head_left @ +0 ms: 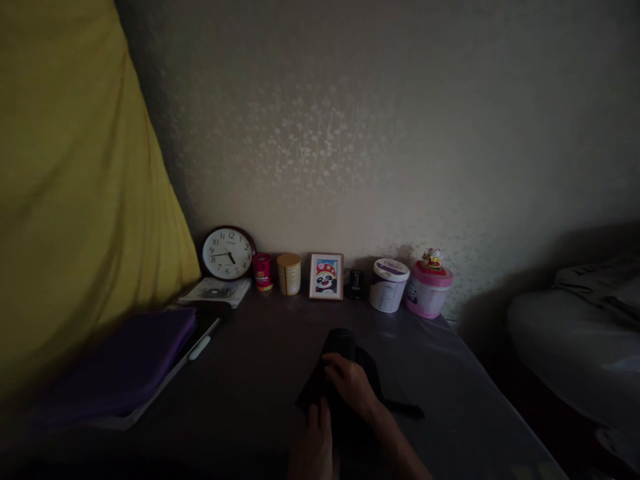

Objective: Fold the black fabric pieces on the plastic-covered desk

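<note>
A black, soft-looking item [339, 343] lies on the dark table in front of me. Its far end is rounded, and loose black folds spread to both sides. Too little light falls on it to name its kind. A thin black strap [405, 408] sticks out to its right. My right hand [353, 385] lies across the top with bent fingers closed on the material. Nearer to me, my left hand [316, 437] has its fingers close together against the near left edge, pressing on it. Its palm and thumb are mostly in shadow.
Along the wall stand a round clock [228, 253], a red can [263, 272], a yellow-lidded container [289, 275], a framed panda picture [327, 277], a small black object [355, 283], a white tub [389, 287] and a pink tub [429, 293]. A purple case [120, 360] lies left, beside a yellow curtain [75, 167].
</note>
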The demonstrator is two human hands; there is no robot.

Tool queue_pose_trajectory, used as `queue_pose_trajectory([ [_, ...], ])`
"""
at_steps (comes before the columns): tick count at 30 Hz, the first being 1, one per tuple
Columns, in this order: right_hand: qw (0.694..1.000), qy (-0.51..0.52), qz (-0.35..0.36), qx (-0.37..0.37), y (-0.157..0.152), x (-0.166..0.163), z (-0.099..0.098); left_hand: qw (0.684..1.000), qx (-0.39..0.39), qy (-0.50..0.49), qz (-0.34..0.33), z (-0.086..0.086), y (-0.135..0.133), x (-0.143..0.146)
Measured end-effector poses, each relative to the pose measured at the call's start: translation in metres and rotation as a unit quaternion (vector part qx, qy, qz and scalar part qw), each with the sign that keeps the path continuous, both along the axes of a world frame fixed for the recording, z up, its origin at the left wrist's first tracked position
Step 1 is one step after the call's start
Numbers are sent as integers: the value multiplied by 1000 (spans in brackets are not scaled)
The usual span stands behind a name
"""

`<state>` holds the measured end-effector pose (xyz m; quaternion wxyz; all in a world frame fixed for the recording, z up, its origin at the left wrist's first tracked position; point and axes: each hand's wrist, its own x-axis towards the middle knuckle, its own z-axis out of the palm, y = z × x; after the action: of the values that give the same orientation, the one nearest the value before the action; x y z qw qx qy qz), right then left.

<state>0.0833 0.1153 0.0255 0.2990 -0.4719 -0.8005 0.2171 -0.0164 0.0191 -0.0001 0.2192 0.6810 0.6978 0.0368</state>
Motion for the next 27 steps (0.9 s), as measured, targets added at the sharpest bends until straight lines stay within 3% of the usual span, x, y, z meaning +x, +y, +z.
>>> queue_pose_trajectory([
  [4,993,10,71,98,-28,12,-8,1000,4,14,2,-9,0,2],
  [7,989,-21,80,125,-29,17,-18,1000,8,12,5,-12,1,3],
  [13,988,-66,35,137,37,21,-31,1000,-1,6,13,-8,3,4],
  [17,984,-66,-66,154,65,25,-23,999,-7,-14,37,-4,4,4],
  [20,978,-17,-94,188,44,26,-13,999,-15,-5,43,-3,5,5],
  [24,987,-13,-5,159,5,21,-16,998,-22,3,52,0,6,5],
  [27,986,-45,-11,158,11,17,-28,998,-9,1,57,1,5,2],
])
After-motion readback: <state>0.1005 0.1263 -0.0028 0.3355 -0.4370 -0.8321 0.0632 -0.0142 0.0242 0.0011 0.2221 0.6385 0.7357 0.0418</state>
